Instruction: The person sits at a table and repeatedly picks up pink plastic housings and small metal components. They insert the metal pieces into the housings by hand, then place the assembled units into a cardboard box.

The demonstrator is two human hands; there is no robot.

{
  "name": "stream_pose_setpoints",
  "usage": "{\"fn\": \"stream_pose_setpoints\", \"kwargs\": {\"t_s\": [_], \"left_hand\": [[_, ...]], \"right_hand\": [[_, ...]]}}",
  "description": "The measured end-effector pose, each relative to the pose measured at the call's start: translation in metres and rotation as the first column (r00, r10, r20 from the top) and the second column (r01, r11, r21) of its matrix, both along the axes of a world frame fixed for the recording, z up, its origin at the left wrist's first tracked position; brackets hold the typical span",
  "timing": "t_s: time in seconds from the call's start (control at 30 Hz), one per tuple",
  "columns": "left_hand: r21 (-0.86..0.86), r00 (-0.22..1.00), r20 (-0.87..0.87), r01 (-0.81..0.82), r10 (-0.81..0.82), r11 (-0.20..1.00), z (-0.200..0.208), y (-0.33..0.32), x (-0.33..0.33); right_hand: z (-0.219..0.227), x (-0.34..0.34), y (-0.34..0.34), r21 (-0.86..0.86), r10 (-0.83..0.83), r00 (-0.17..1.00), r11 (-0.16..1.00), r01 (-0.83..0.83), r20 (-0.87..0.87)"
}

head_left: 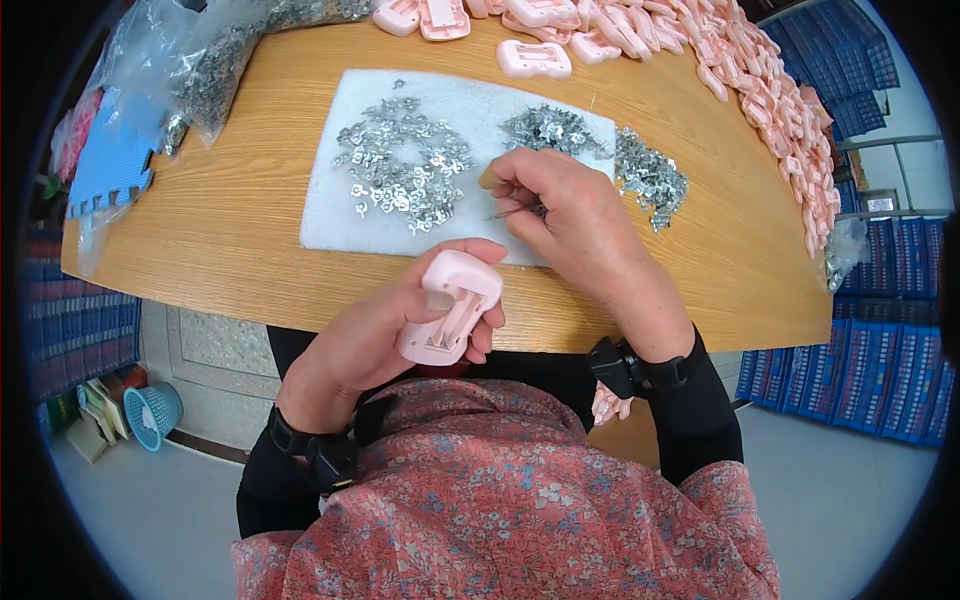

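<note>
The left hand (385, 335) is closed around one pale pink moulded plastic casing (450, 305), open side up, held just off the near edge of the round wooden table (250, 220). The right hand (570, 215) pinches thin metal tweezers (515, 210) over the near right part of one white foam pad (345, 215) lying mid-table. On that pad sit two loose heaps of small silver metal clips (405, 165), too many to count; a third heap (650, 175) lies on the bare wood just beside the pad's right edge. Along the far and right edges runs a long pile of pink plastic casings (770, 90), uncountable. At the far left edge lies one clear plastic bag of metal clips (205, 70), with a blue foam piece (115, 160) hanging off the left edge
</note>
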State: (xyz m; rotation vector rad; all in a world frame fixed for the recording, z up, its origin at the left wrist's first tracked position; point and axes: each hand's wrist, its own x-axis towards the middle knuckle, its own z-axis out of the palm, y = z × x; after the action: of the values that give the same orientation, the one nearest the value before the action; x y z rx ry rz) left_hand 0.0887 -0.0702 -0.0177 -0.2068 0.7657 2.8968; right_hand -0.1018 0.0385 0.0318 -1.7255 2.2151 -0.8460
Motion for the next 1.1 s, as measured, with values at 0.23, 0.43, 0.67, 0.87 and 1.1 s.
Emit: {"fn": "stream_pose_setpoints", "kwargs": {"t_s": [0.23,0.43,0.67,0.87,1.1], "left_hand": [[-0.061,1.0,0.011,-0.002,0.003,0.998,-0.005,-0.003,0.002],[-0.109,0.992,0.032,-0.12,0.124,0.987,0.001,0.002,0.003],[-0.269,0.901,0.059,-0.4,0.429,0.876,0.01,0.001,-0.01],[-0.316,0.922,0.04,-0.355,0.386,0.88,0.01,0.004,-0.022],[-0.311,0.934,0.094,-0.301,0.344,0.902,0.012,0.006,-0.022]], "right_hand": [[-0.01,0.006,-0.028,0.024,0.12,0.988,0.993,-0.118,-0.101],[-0.009,0.002,-0.03,-0.015,0.039,0.997,0.999,-0.041,-0.073],[0.028,0.009,-0.002,0.044,0.069,0.995,0.996,-0.072,0.074],[0.035,0.019,0.009,0.028,0.17,0.982,0.985,-0.173,0.078],[0.025,0.023,0.022,0.02,-0.006,0.962,1.0,0.0,0.273]]}}
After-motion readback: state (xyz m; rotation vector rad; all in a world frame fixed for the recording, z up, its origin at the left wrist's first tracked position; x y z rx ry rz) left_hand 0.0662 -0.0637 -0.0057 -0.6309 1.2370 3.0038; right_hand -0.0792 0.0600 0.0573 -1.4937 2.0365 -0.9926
